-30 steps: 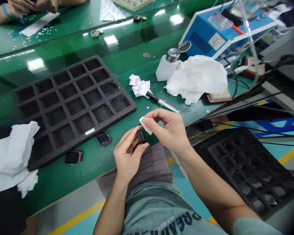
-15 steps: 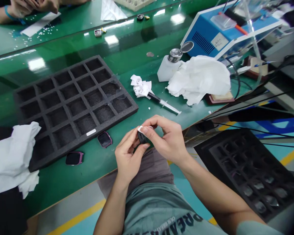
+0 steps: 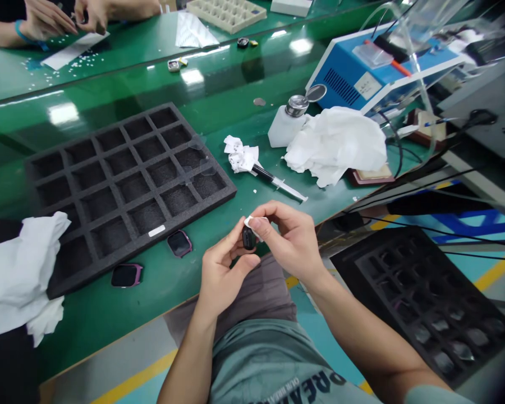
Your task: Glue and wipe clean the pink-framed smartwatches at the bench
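Note:
My left hand (image 3: pixel 225 269) is closed around the edges of a small black watch case (image 3: pixel 248 238), held up just off the table's front edge. Between thumb and forefinger, my right hand (image 3: pixel 284 238) pinches a white wipe (image 3: pixel 249 221) against the top of the case. Fingers cover much of both. To the left on the table lie two purple-framed watch cases, one watch case (image 3: pixel 179 243) near the foam tray and another watch case (image 3: pixel 127 275) closer to the table edge.
A black foam tray (image 3: pixel 156 197) with square pockets lies left. Beyond my hands are a syringe (image 3: pixel 280 183) in crumpled tissue, a pump bottle (image 3: pixel 284 126), a white cloth (image 3: pixel 336 146) and a blue machine (image 3: pixel 340 78). A second tray (image 3: pixel 429 303) sits low right. Across the table, another person's hands (image 3: pixel 73 17) work.
The black watch case has turned so that more of it shows, and the right hand's wipe has shifted slightly right along its top. The camera view has tilted a little.

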A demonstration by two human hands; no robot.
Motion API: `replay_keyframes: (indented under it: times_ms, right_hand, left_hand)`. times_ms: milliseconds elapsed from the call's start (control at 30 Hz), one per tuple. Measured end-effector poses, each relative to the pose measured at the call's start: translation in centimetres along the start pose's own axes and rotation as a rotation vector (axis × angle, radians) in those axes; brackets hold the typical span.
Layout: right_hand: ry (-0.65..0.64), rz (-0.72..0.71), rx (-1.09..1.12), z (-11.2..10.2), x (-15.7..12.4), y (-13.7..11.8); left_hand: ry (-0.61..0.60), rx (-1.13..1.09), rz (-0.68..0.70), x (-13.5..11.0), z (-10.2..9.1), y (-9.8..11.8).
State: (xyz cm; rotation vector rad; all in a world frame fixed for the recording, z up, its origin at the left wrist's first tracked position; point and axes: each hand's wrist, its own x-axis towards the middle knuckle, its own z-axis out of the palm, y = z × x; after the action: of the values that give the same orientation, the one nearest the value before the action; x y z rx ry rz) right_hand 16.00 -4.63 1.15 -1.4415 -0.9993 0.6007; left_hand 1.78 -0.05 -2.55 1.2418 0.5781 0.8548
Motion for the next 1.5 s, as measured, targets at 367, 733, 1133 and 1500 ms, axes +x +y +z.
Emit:
replay_keyframes:
  times_ms: [367,733,1133,1500]
  right_hand:
    - [-0.087,-0.153,-0.193,-2.2,0.4,-1.0]
    - [-0.046,-0.158,-0.259,-1.6,1.9,1.0]
    - [-0.123,-0.273,-0.319,-1.8,2.2,1.5]
    - [-0.221,-0.313,-0.174,-2.9,-0.2,-1.0]
  left_hand:
    - [0.054,-0.068,-0.036,0.2,-0.1,0.0]
    - [0.086,0.012,0.027,-0.5,0.1,-0.9]
    - [0.049,0.031,0.108,-0.5,0.1,-0.9]
    - [0.034,0.005,0.118,-0.2,0.1,-0.7]
